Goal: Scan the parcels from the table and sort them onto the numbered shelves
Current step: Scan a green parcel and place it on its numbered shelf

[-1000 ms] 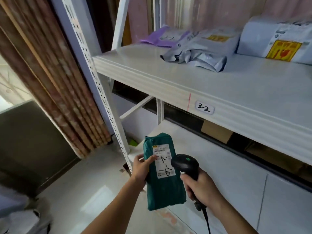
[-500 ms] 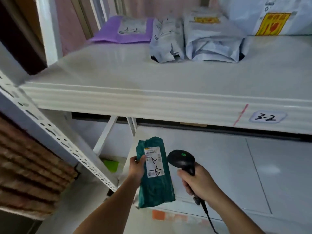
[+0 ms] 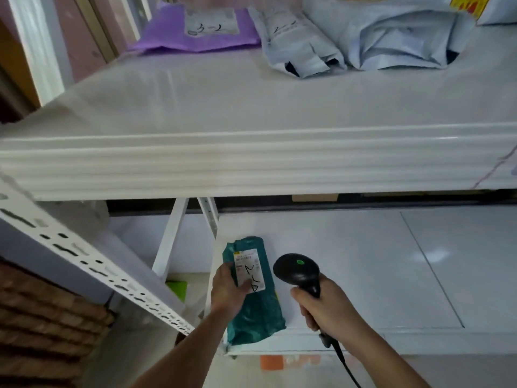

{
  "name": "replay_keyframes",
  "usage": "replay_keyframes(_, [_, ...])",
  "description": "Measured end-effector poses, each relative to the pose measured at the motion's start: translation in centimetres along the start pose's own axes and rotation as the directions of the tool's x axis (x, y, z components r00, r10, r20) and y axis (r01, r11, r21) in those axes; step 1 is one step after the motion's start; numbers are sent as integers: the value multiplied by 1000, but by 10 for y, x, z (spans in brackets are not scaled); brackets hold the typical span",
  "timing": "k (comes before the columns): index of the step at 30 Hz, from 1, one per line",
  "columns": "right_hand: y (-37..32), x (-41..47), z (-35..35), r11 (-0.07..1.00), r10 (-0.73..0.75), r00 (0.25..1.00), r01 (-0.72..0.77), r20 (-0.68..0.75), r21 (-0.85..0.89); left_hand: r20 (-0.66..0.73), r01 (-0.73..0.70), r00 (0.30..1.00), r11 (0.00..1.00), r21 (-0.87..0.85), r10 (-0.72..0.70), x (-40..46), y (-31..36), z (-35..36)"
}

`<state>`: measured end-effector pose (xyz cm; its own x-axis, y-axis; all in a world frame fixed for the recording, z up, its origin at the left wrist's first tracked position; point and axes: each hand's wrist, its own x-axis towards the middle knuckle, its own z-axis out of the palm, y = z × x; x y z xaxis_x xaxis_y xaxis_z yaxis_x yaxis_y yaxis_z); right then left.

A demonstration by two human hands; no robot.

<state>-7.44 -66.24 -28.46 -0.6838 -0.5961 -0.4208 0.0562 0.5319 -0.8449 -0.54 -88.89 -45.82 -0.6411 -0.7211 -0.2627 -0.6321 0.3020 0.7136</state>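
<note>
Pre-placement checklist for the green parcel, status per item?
1. Left hand grips the green parcel: ok.
2. Handwritten code on its label visible: ok; exact digits cannot tell.
3. Right hand holds the scanner, green light on: ok.
4. Scan registered: cannot tell.
5. Bare space on the lower shelf by the parcel: ok.
6. Lower shelf number matches the label: cannot tell, no tag in view.

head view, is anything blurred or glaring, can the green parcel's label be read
Head view: the perforated upright at left is smeared by motion blur; a soft glare patch sits on the lower shelf; wide-angle bending curves the upper shelf edge; the green parcel label shows handwriting, but the print is too small to read.
</note>
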Motion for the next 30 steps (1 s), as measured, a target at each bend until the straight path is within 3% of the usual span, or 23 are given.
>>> replay_keyframes(1, [-2,0,1,1000,4,1000,-4,4,-2,67,-116,992,971,210,104,-15,-5,0])
replay_keyframes(3, [-5,0,3,1000,-1,1000,1,11,-5,278,-341,933,811,476,229,-41,-16,3])
replay_keyframes(5, [-8,-1,4,1000,-13,1000,13,4,2,422,-464,875,662,588,238,-55,-27,9])
replay_keyframes(6, [-8,-1,4,1000,-18,1000,18,-3,11,442,-479,866,638,603,233,-55,-33,14])
replay_keyframes(10, [-1,-2,3,1000,-22,999,22,-36,16,380,-483,873,658,578,307,-23,-34,24])
replay_keyframes(14, [15,-3,-1,999,6,997,-2,-71,53,414,-492,866,621,610,279,26,-5,24])
replay_keyframes(18, [28,-8,-6,998,16,991,-8,-130,63,390,-430,895,657,619,219,59,23,13])
replay_keyframes(22, [33,-21,-23,993,57,983,-38,-177,109,417,-446,891,526,724,182,59,51,17])
replay_keyframes(26, [33,-44,-53,985,91,972,-55,-215,166,578,-640,765,436,632,285,20,112,48])
replay_keyframes(30, [36,-84,-102,971,101,938,-20,-332,237,681,-786,608,433,442,409,-37,203,96])
